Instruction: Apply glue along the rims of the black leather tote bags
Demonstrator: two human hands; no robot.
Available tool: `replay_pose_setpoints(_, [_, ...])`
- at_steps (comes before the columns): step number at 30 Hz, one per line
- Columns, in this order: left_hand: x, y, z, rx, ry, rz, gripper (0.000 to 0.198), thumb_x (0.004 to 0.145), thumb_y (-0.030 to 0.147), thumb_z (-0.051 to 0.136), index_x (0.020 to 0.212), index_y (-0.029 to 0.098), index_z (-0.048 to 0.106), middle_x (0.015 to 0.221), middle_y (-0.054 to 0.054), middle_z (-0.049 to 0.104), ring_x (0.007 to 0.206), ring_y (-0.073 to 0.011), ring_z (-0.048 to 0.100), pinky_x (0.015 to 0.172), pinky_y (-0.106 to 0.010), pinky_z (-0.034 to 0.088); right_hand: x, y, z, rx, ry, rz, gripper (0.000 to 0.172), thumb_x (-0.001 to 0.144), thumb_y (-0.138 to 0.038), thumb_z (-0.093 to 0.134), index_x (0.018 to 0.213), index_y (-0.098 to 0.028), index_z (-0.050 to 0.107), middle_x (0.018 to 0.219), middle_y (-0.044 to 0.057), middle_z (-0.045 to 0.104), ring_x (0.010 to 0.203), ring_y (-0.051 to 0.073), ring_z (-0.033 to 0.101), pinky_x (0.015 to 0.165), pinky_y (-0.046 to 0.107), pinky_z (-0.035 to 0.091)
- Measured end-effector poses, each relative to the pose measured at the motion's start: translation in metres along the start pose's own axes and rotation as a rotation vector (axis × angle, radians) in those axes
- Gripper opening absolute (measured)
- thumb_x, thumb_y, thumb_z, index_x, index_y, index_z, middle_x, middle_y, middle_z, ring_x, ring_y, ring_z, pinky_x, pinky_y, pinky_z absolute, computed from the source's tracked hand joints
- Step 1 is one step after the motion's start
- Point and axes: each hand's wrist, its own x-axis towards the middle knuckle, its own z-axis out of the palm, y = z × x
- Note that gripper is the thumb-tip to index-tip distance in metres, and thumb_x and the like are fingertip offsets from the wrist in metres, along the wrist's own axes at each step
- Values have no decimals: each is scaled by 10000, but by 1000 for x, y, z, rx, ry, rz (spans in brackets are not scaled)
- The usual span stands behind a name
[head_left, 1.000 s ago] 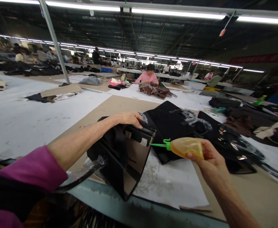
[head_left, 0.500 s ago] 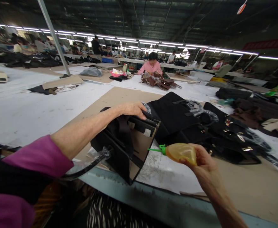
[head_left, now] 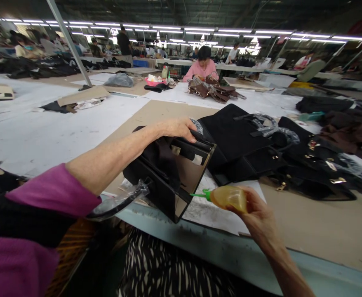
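Observation:
A black handbag [head_left: 156, 192] lies on its side at the table's near edge, its open end turned to the right. My left hand [head_left: 181, 128] reaches over it and grips its upper edge, fingers bent down over the rim. A plastic-wrapped handle [head_left: 128, 198] sticks out toward me. In my right hand [head_left: 252, 206] is a squeeze bottle of amber liquid [head_left: 229, 198], held level with its thin green nozzle [head_left: 199, 194] pointing left. The nozzle's tip is at the bag's lower opening edge; whether it touches I cannot tell.
More black bags [head_left: 239, 144] with wrapped handles and gold-coloured fittings lie just beyond and to the right. Across the table a person in pink [head_left: 201, 68] sits behind brown bags [head_left: 212, 88]. A slanting metal pole [head_left: 69, 43] rises at the left. A woven basket [head_left: 71, 247] is below the table.
The bottle has moved slightly left, bringing its nozzle to the bag's opening edge. My view has tilted down a little. The left hand keeps its grip on the bag.

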Motion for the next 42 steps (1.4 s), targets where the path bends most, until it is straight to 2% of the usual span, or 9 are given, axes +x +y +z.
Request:
replay_pose_setpoints(6, [-9, 3, 3, -12, 35, -24, 197, 614, 223, 650, 779, 131, 708, 621, 38, 598, 610, -117, 509, 607, -245, 351, -5, 6, 6, 25, -16, 20, 450, 658, -452, 817, 970, -218, 592, 860, 14, 630, 774, 231, 587, 705, 291, 470])
replay_pose_setpoints(13, [-35, 14, 8, 51, 114, -43, 115, 658, 236, 632, 693, 133, 670, 546, 64, 496, 556, -85, 441, 575, -231, 319, -10, 21, 9, 147, -6, 138, 454, 629, -431, 819, 947, -204, 587, 883, 41, 651, 824, 270, 598, 748, 352, 507])
replay_pose_setpoints(21, [-61, 21, 13, 112, 122, -85, 167, 713, 275, 616, 738, 116, 659, 551, 62, 452, 583, -86, 419, 588, -224, 282, -21, 14, 16, 193, -38, 198, 454, 598, -424, 824, 914, -188, 599, 880, 53, 652, 821, 280, 603, 730, 368, 517])
replay_pose_setpoints(24, [-70, 23, 16, 125, 144, -90, 151, 726, 268, 614, 726, 122, 654, 552, 65, 439, 579, -80, 398, 588, -224, 263, -25, 14, 18, 211, -61, 213, 440, 618, -410, 816, 930, -188, 600, 904, 57, 648, 827, 278, 605, 707, 359, 528])
replay_pose_setpoints(30, [-91, 29, 26, 156, 215, -147, 138, 750, 248, 613, 713, 125, 665, 513, 63, 385, 572, -83, 378, 583, -238, 222, -33, 23, 21, 277, -82, 261, 394, 652, -410, 795, 929, -208, 601, 904, 45, 653, 872, 279, 607, 757, 343, 521])
replay_pose_setpoints(36, [-115, 32, 38, 154, 237, -123, 170, 783, 270, 583, 769, 129, 677, 559, 57, 435, 609, -88, 413, 609, -234, 247, -39, 34, 19, 353, -78, 297, 348, 719, -369, 788, 991, -232, 619, 951, 23, 651, 897, 244, 603, 777, 291, 503])
replay_pose_setpoints(42, [-131, 34, 46, 132, 287, -115, 159, 782, 258, 579, 821, 142, 680, 596, 52, 490, 655, -100, 451, 644, -225, 282, -45, 27, 27, 372, -113, 329, 348, 692, -374, 806, 956, -226, 635, 917, 27, 649, 875, 258, 603, 729, 300, 525])
